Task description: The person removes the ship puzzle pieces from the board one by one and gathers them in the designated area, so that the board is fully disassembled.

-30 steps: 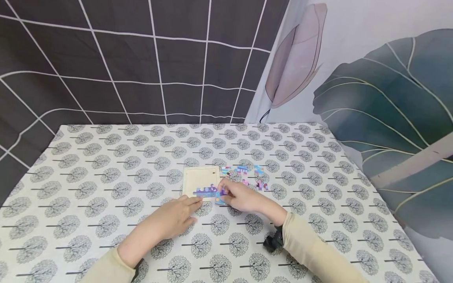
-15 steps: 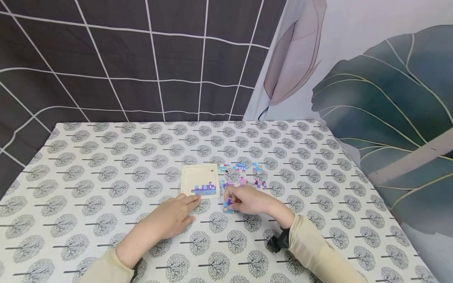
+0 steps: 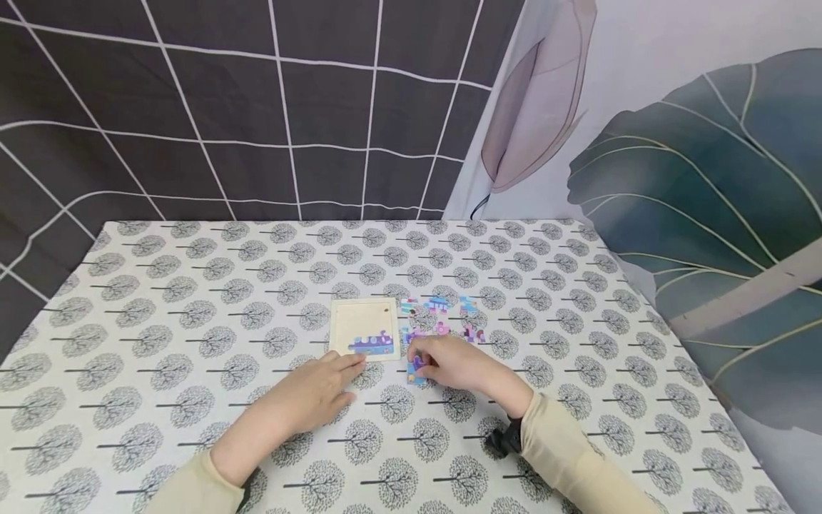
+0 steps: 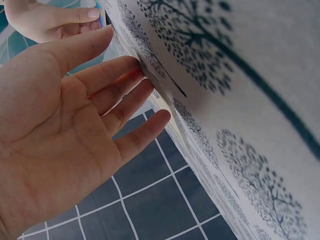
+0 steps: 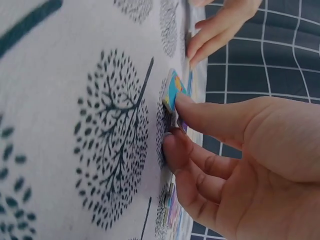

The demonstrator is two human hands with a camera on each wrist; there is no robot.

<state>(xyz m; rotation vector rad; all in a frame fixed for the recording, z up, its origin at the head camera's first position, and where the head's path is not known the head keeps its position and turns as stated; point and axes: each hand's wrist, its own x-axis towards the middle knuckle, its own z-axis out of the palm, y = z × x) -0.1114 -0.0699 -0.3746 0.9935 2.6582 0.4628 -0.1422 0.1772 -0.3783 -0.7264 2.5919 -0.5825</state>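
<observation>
My left hand [image 3: 315, 392] lies at the near side of a pale wooden puzzle tray [image 3: 334, 328], its fingertips at the near rim. In the left wrist view that hand's fingers [image 4: 132, 97] are spread and lightly bent, with nothing in the palm. Joined purple and blue puzzle pieces [image 3: 374, 344] fill the tray's near right part; bare wood shows in the rest. Just right of the tray, my right hand [image 3: 454, 363] pinches a blue and purple puzzle piece [image 5: 173, 92] between thumb and fingers, close over the cloth. The fingers hide part of this piece.
Several loose puzzle pieces, among them a blue one [image 3: 468, 305] and a pink one [image 3: 441, 329], lie right of the tray and beyond my right hand. A tree-patterned cloth [image 3: 244, 428] covers the table. A dark gridded curtain [image 3: 225, 107] hangs behind it.
My right hand has drawn back rightward from the tray's near right corner with the puzzle piece, then stayed nearly still over the last half second. The left hand keeps its place at the rim.
</observation>
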